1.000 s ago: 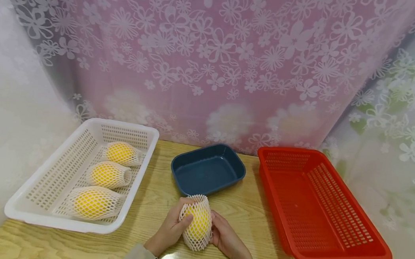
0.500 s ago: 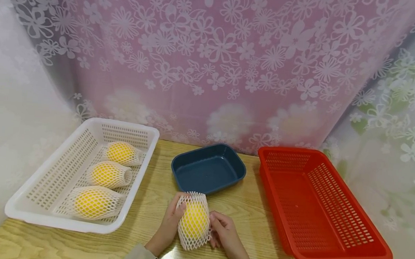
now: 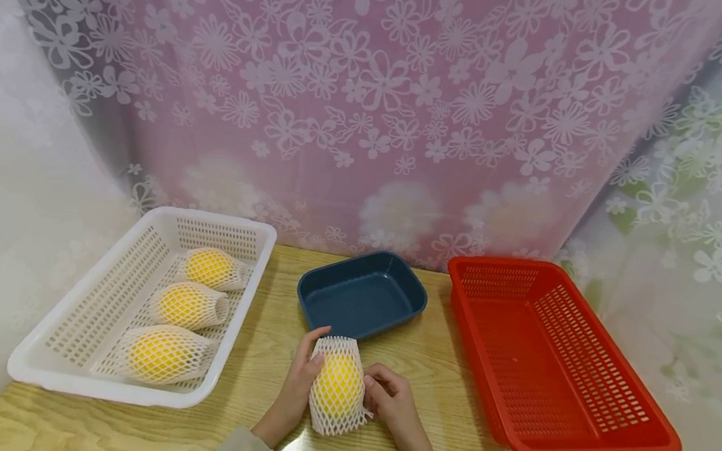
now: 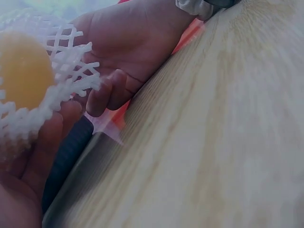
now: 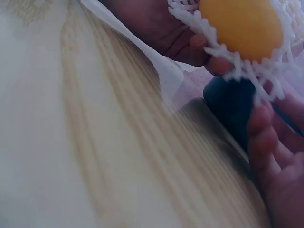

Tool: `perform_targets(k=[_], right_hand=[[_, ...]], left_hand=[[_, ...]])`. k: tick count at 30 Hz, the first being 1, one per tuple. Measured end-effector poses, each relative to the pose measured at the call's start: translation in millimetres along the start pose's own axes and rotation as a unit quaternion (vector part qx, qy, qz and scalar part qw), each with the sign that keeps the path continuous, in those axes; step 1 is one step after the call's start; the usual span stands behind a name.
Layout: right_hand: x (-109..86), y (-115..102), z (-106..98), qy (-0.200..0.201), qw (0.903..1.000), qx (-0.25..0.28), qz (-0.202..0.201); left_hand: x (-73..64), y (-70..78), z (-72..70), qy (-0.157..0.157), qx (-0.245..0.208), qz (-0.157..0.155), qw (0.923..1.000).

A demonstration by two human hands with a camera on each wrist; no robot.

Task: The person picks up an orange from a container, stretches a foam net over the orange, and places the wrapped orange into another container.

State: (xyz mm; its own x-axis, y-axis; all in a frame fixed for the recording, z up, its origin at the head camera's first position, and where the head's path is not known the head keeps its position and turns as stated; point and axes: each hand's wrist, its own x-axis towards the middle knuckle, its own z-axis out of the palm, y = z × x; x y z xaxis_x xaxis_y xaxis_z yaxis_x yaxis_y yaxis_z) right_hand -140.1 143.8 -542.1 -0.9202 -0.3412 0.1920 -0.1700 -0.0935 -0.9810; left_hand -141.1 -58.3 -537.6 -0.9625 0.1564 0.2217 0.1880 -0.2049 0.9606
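Near the front of the table my left hand [image 3: 291, 394] holds a yellow oval fruit [image 3: 335, 386] from its left side, thumb across the front. A white foam net sleeve [image 3: 330, 427] wraps the fruit, its top end gathered and its lower end flared. At the sleeve's lower right edge, my right hand [image 3: 395, 407] has curled fingers pinching the netting. The right wrist view shows the fruit's bare end [image 5: 242, 28] through the sleeve's opening, with right fingertips [image 5: 261, 118] at the net's ragged edge. Left fingers behind the fruit are partly hidden.
On the left, a white basket [image 3: 216, 368] contains three netted yellow fruits [image 3: 163, 355]. A dark blue tray [image 3: 362, 301] sits just beyond my hands. To the right stands a red basket [image 3: 550, 375]. A floral curtain [image 3: 368, 115] hangs behind the wooden table [image 3: 448, 424].
The fruit has shifted slightly left and its sleeve's lower end has spread wider. My right hand has moved from the fruit's side to the net's lower right edge. Left forefinger has lifted.
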Motion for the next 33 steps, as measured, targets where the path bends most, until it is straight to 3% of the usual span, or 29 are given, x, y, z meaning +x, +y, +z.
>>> perform_targets(k=[4,8,14,19,23,28,33], right_hand=[[0.0,-3,0,-0.007,0.9978,0.008,0.066],[0.1,-5,0,-0.036,0.9933,0.039,0.103],[-0.1,-5,-1,-0.098,0.9778,0.148,0.111],[0.7,-5,-4,-0.125,0.9612,0.22,0.11],[0.5,-4,-5,-0.126,0.9633,0.213,0.104],[-1.0,-4,-3,-0.119,0.9728,0.161,0.117],[-2.7,-5,-4,-0.113,0.9732,0.152,0.13]], left_hand=[[-1.0,-0.3,-1.5,-0.015,-0.019,-0.005,0.9997],[-1.9,-2.1,-2.9,-0.033,-0.048,-0.002,0.9983],[-1.9,-3.7,-2.1,-0.024,-0.042,0.02,0.9986],[-1.1,-5.8,-2.6,-0.027,0.018,0.052,0.9981],[-1.9,-8.9,-3.8,-0.042,0.046,0.061,0.9962],[-0.5,-13.1,-3.4,-0.078,0.018,0.069,0.9944],[0.4,-13.6,-2.6,-0.109,-0.006,0.056,0.9925]])
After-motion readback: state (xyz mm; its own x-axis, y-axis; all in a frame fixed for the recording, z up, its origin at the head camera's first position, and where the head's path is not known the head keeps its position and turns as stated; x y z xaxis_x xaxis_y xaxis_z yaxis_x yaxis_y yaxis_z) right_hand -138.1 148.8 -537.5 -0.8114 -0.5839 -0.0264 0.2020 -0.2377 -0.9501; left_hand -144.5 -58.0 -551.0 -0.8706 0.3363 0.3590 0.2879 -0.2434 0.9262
